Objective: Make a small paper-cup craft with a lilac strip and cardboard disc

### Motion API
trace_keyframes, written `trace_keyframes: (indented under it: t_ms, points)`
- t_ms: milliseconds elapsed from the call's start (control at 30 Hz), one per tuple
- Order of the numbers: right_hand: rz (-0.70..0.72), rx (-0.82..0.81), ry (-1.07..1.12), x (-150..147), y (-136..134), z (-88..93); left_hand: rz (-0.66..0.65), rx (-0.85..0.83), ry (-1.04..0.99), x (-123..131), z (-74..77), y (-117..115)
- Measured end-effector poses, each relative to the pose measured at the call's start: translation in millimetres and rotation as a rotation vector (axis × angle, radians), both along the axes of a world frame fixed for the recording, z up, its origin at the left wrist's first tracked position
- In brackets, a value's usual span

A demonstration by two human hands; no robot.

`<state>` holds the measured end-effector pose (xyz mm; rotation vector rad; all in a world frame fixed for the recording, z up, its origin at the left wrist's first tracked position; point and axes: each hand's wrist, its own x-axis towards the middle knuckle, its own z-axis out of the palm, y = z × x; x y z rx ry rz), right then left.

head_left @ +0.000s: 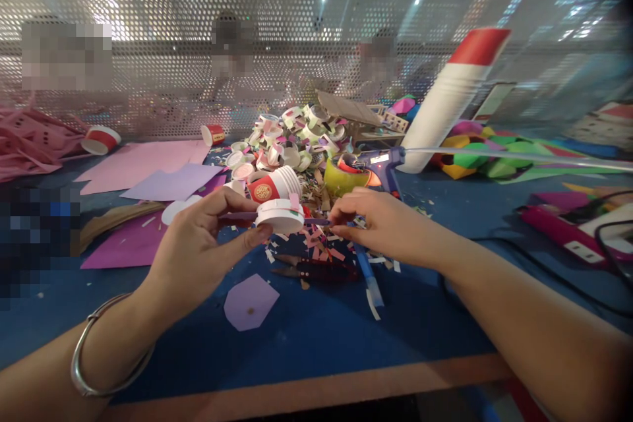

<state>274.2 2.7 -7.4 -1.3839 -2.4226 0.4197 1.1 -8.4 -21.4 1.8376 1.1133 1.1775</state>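
Between thumb and fingers, my left hand [198, 237] grips a short white cup ring [279, 216] with a pink and green bit on its side. A thin purple paper strip [316, 221] sticks out on the ring's right, its end pinched by my right hand [366, 221]. Below them on the blue table lie dark scissors [311, 269] and a blue pen-like tool [368, 277]. A purple paper polygon [251, 302] rests nearer the front edge. Just behind the ring lies a stack of red and white cups [277, 186].
Cut cup rings [291, 138] and paper scraps are heaped at the centre back. A glue gun [383, 161] rests by a yellow-green bowl [343, 178]. Tall stacked cups [448, 105] lean behind it. Purple sheets [128, 237] lie left; a power strip [578, 234] and black cable are right.
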Motion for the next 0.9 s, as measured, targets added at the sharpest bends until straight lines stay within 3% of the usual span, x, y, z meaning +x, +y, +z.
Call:
trace_keyframes:
  t_ms: [233, 900]
  points:
    - [0.048, 0.033, -0.156, 2.4, 1.3, -3.9, -0.034, 0.012, -0.015, -1.3, -1.7, 1.8]
    - [0.014, -0.035, -0.108, -3.1, 6.4, -6.1, -0.038, 0.030, 0.059, -0.2, -1.3, -0.3]
